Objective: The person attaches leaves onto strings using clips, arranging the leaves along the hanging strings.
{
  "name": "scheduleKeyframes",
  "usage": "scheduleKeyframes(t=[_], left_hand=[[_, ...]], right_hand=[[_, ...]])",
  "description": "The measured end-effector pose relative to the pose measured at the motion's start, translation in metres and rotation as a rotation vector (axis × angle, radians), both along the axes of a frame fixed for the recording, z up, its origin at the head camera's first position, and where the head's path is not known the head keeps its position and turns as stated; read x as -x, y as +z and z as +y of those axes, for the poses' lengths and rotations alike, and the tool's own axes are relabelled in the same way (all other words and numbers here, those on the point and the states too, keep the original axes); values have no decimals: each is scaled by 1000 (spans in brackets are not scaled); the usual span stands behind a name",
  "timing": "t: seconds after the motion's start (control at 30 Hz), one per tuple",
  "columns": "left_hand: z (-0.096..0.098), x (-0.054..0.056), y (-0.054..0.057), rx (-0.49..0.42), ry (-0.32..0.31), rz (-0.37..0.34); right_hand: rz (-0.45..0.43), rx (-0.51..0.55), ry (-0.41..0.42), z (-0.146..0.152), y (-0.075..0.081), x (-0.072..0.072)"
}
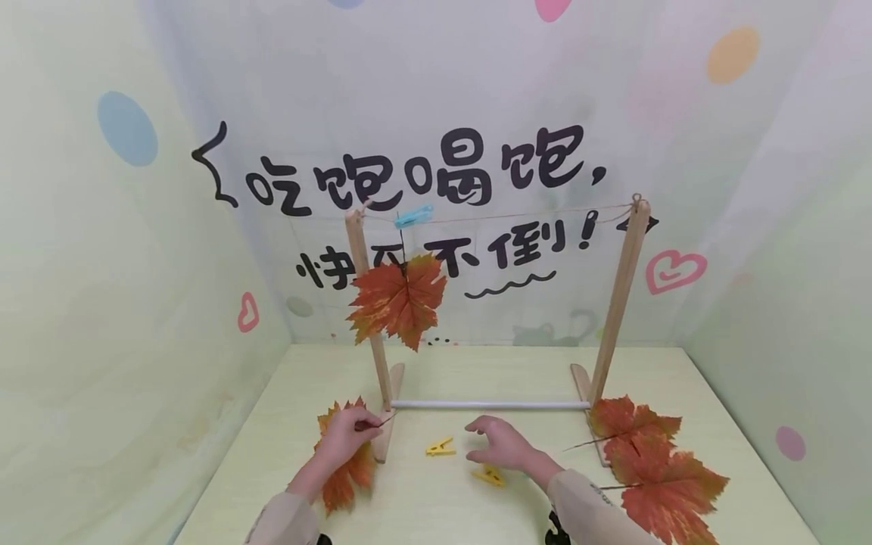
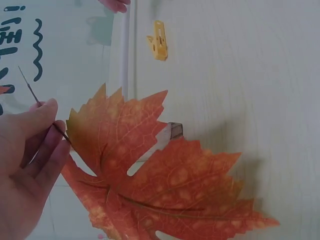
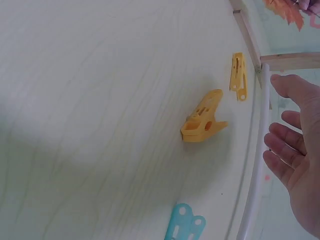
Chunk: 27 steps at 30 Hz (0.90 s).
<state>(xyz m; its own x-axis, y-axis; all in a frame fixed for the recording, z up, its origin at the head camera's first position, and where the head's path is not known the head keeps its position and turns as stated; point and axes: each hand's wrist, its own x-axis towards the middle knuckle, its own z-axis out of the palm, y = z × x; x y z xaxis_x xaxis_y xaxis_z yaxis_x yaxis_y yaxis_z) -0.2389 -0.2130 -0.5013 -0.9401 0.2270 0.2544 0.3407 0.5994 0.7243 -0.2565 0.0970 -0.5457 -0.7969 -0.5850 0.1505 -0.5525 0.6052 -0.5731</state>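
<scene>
One orange-red leaf [image 2: 190,175], its stem pinched by the left hand [image 1: 344,435], is beside the stand's left foot [image 1: 383,446]; another leaf [image 1: 402,303] dangles from a blue clip [image 1: 414,217]; two yellow clips [image 3: 197,131] lie near the loosely spread right hand [image 1: 502,443]; two more leaves [image 1: 664,484] lie rightmost.

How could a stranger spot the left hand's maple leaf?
Find the wooden stand, then its left foot. Near it, the left hand pinches an orange-red maple leaf by the stem. Unlike the hanging leaf and the pair at right, it is held.
</scene>
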Motion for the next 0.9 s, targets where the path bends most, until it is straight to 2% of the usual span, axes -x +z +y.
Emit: scheduleKeyframes(t=[0.23,0.5,0.63,0.9], left_hand=[[-6,-20,4,-53,24,-18],[-7,-36,11,-146,14,-149],[-7,-41,11,-158,15,-162],[-10,-44,8,-152,24,-162]], right_hand=[[-32,-14,-21,-13,-15,1],[-4,-13,-25,-27,-27,1],[33,-4,-13,-33,-31,2],[88,-8,-53,-42,-36,2]])
